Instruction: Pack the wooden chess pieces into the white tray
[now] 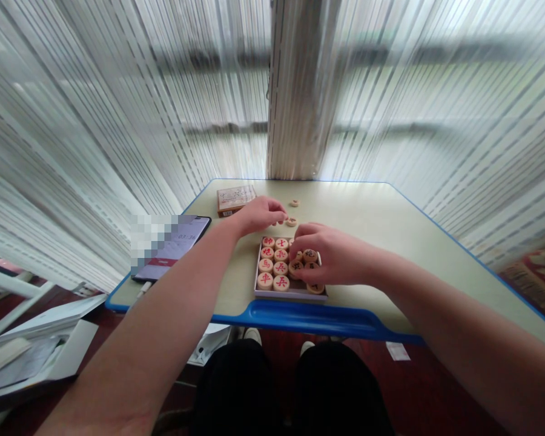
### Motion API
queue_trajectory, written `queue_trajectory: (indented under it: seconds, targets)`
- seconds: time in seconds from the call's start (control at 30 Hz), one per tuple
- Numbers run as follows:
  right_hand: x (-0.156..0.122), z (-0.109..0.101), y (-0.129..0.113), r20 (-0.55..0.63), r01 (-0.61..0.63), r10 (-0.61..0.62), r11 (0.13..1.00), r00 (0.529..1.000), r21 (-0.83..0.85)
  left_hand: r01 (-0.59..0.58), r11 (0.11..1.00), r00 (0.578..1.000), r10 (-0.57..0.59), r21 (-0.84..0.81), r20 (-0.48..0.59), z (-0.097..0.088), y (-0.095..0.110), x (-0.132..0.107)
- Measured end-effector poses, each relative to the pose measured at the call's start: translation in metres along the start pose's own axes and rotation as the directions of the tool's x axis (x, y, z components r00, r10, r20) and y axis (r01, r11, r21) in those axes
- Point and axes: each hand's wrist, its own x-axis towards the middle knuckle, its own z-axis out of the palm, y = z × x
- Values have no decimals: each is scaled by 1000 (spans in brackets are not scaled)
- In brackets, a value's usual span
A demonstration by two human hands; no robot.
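A shallow grey tray [290, 295] near the desk's front edge holds several round wooden chess pieces [274, 261] with red and black characters. My right hand [333, 257] rests over the tray's right part, fingers curled and pinching a black-marked piece [309, 255]. My left hand [260, 215] lies on the desk just behind the tray, fingers curled, its fingertips at a loose piece [291, 221]. Another loose piece [294, 203] lies farther back.
The pale desk [390, 218] has a blue rim with a groove at the front. A wooden box lid [235, 198] lies at the back left, a phone [175, 245] at the left edge. Sheer curtains hang behind. Papers lie on the floor at left.
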Motion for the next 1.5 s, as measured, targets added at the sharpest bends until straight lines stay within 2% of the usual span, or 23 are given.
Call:
queue_trajectory:
  seconds: [0.47, 0.77, 1.0, 1.13, 1.37, 1.43, 1.5]
  targets:
    - [2, -1, -3, 82, 1, -4, 1000, 997, 27, -13, 999, 1000, 13, 40, 7, 0, 0, -1]
    - [2, -2, -2, 87, 45, -51, 996, 995, 73, -24, 997, 1000, 25, 70, -6, 1, -6, 2]
    - [2, -3, 2, 48, 67, -73, 990, 996, 123, -44, 994, 998, 49, 98, -45, 1, -7, 3]
    - [3, -1, 3, 66, 64, -73, 990, 995, 123, -27, 984, 995, 44, 176, -89, 1, -5, 3]
    - [3, -5, -1, 50, 49, -56, 989, 997, 139, -35, 961, 994, 63, 273, -93, -1, -5, 2]
    - [3, -4, 0, 29, 56, -60, 990, 998, 130, -48, 935, 986, 101, 351, -133, -1, -7, 3]
    - [5, -1, 5, -40, 53, -49, 992, 998, 114, -109, 898, 962, 204, 425, -183, 1, -11, 6]
